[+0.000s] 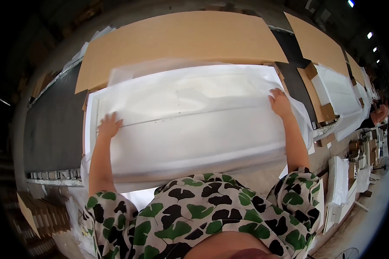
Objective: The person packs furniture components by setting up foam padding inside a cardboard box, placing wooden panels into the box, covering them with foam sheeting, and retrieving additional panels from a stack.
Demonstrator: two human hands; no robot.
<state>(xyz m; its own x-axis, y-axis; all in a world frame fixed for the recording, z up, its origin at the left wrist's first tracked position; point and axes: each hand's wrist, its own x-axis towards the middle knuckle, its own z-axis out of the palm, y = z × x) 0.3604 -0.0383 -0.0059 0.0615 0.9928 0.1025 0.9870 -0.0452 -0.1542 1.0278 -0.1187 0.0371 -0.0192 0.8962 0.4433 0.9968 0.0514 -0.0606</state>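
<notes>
The translucent sheet [194, 140] lies centrally across the open carton [181, 39]. Hands are well apart: left hand [110, 125] at nine o'clock, fingers spread; right hand [281, 102] near three, its grip unclear. Uneven pulling could crease or tear the film.

The sheeting [203, 142] I touch looks like thin, translucent plastic — the cardboard [181, 36] matt and smooth, my shirt [220, 207] dull cloth.

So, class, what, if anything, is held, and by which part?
The left hand lies spread over the translucent sheet, apparently holding nothing; whether the right hand pinches the sheet's right part cannot be told.
</notes>
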